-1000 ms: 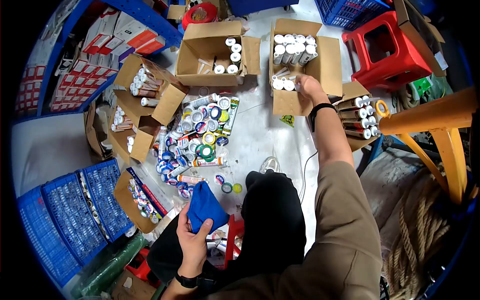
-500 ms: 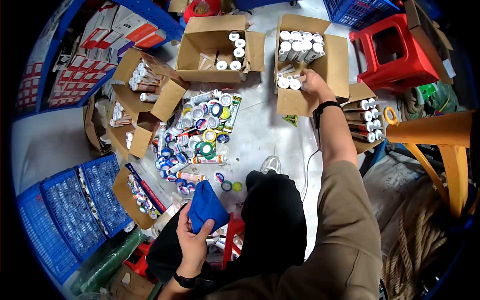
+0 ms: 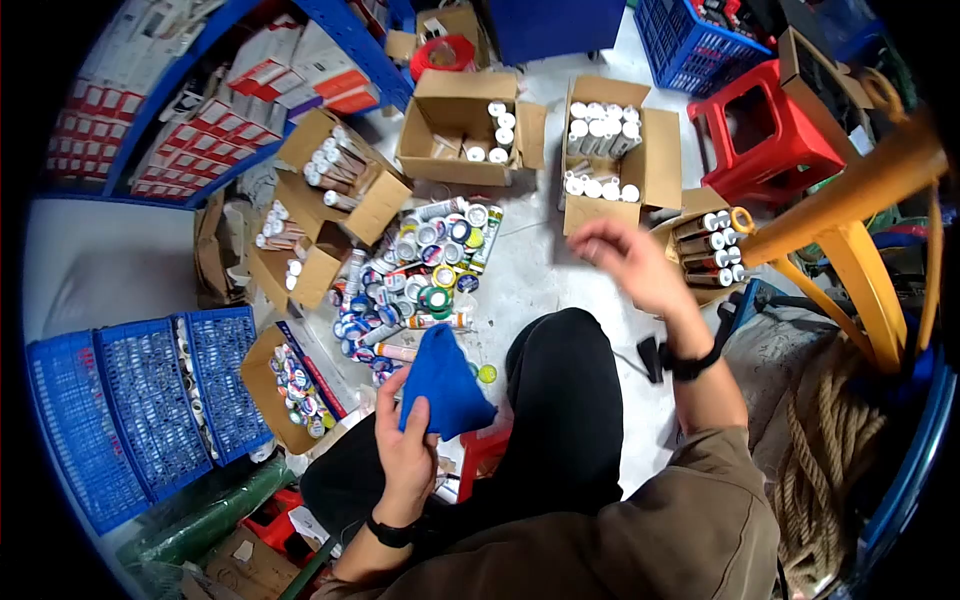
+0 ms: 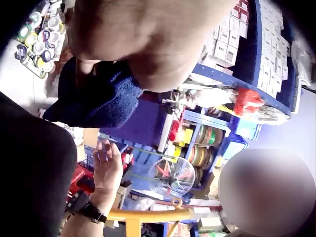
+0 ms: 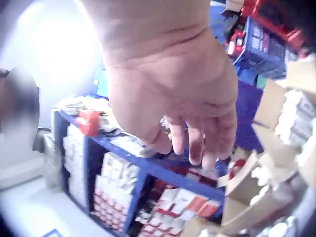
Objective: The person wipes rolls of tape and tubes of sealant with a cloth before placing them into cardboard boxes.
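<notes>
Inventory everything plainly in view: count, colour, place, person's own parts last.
Soft cloth: one, blue, in left hand
Open cardboard boxes: several, brown, across floor
White-capped cylindrical tubes: many, mixed colours, in boxes
Heaped round items: many, mixed colours, floor centre
Slatted plastic crates: several, blue, left and upper right
Plastic stool: one clear, red, upper right
Tubular metal frame: one, orange, right
Coiled rope: one, tan, lower right
Metal shelving: one, blue, upper left
Rectangular cartons: many, white and red, on shelving
Trousered legs: two, black, bottom centre
Right hand: one, above floor
Left hand: one, gripping cloth
</notes>
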A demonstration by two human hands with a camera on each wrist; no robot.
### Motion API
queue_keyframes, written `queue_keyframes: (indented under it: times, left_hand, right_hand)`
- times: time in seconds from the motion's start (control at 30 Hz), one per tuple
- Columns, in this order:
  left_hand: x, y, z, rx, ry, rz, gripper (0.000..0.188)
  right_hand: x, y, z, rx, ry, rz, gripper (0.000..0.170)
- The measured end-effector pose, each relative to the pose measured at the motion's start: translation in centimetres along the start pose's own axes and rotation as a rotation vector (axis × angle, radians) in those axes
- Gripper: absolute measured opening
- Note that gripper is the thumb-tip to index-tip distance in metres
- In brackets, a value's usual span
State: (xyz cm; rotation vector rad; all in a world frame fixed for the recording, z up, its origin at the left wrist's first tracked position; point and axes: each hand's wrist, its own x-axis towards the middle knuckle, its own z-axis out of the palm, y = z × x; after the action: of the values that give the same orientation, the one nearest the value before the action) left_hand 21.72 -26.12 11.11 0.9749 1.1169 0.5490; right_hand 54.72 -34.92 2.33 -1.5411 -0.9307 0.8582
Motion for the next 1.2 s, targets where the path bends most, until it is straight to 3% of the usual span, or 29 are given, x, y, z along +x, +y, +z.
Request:
queue_keyframes:
  times: [0.1,0.17,0.23,0.27,0.3,0.37,0.5,0.57,0.63,0.7,0.77,0.83,0.93,1.03,1.1,1.2]
  left_hand:
    - [-2.9,1.8,-0.7,-0.146,-0.098,0.003,0.041]
    - [-4.4,1.8,-1.8,-0.169,-0.211,0.122,0.045]
    - [-6.3,2.7,-2.6,-0.268,-0.327,0.219,0.054]
    - [-7.4,3.3,-2.9,-0.319,-0.35,0.257,0.057]
    - [-8.5,4.0,-3.4,-0.369,-0.371,0.293,0.059]
    - [-9.4,4.1,-6.9,-0.322,-0.497,0.193,0.057]
    - [-11.6,6.8,-9.3,-0.062,-0.328,0.464,0.055]
    - [-11.8,7.4,-11.0,0.005,-0.313,0.446,0.058]
    - [-12.1,7.5,-12.4,0.079,-0.372,0.502,0.065]
    - [-13.3,7.8,-13.3,0.14,-0.436,0.446,0.071]
    - [-14.3,7.5,-13.7,0.051,-0.4,0.451,0.063]
    - [-14.3,7.1,-14.5,-0.03,-0.419,0.369,0.049]
    - [-14.7,6.6,-15.2,-0.28,-0.343,0.337,0.041]
    - [-14.5,6.5,-17.0,-0.567,-0.292,0.286,0.047]
    - [-14.6,8.3,-17.9,-0.594,-0.378,0.387,0.061]
    - [-14.2,10.1,-20.1,-0.662,-0.39,0.413,0.065]
  right_hand:
    - [-5.2,-7.9,6.2,0.113,-0.258,-0.038,0.017]
    - [-7.8,-13.1,9.7,0.021,-0.396,-0.076,0.027]
    - [-10.0,-15.3,13.8,-0.135,-0.271,-0.263,0.047]
    - [-10.9,-16.4,15.5,-0.137,-0.243,-0.235,0.067]
    - [-11.7,-17.5,16.9,-0.14,-0.261,-0.248,0.067]
    - [-12.6,-19.2,19.0,-0.176,-0.133,-0.407,0.075]
    - [-13.9,-22.0,21.4,-0.075,-0.144,-0.345,0.049]
    - [-15.1,-23.8,23.0,0.078,-0.142,-0.321,0.043]
    - [-16.0,-24.7,24.4,-0.098,-0.132,-0.414,0.045]
    - [-16.8,-25.7,25.5,-0.366,-0.092,-0.564,0.048]
    - [-17.4,-25.6,26.4,-0.481,-0.146,-0.601,0.055]
    - [-18.0,-25.8,27.2,-0.336,-0.213,-0.504,0.059]
    - [-18.9,-27.4,27.8,-0.293,-0.259,-0.503,0.065]
    - [-18.7,-27.9,28.2,-0.23,-0.238,-0.492,0.066]
    - [-18.5,-28.5,28.5,-0.176,-0.21,-0.422,0.063]
    - [-17.3,-29.6,29.4,-0.034,-0.192,-0.332,0.054]
